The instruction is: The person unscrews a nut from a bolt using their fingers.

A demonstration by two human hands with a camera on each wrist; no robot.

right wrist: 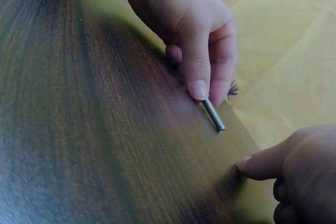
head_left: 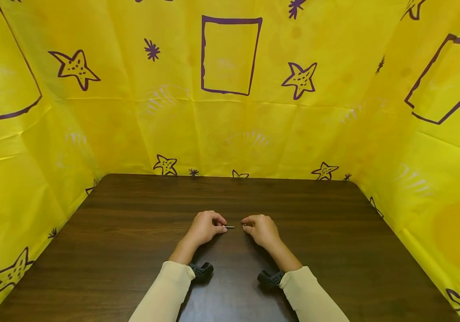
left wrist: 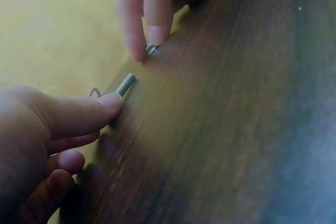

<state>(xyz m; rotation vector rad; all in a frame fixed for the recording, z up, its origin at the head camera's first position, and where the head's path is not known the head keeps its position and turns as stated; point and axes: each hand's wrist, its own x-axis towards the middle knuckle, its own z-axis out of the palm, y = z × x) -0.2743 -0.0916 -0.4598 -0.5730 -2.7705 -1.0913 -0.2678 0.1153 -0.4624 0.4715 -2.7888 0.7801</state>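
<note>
My left hand (head_left: 205,227) pinches a thin threaded metal bolt (left wrist: 126,84) between thumb and fingers, its free end pointing toward the right hand. In the right wrist view the bolt (right wrist: 213,115) slants out from under the thumb, and its held end is hidden. Across a small gap, my right hand (head_left: 263,229) holds a small shiny metal nut (left wrist: 151,49) between thumb and fingertip. The right wrist view hides the nut behind the right thumb (right wrist: 257,166). Both hands are low over the dark wooden table, bolt and nut apart.
The brown wood-grain table (head_left: 133,201) spreads around both hands. Yellow sheeting (head_left: 230,120) with purple stars and frames rises behind it and at both sides. Black wrist devices (head_left: 202,272) sit below the cream sleeves (head_left: 165,286).
</note>
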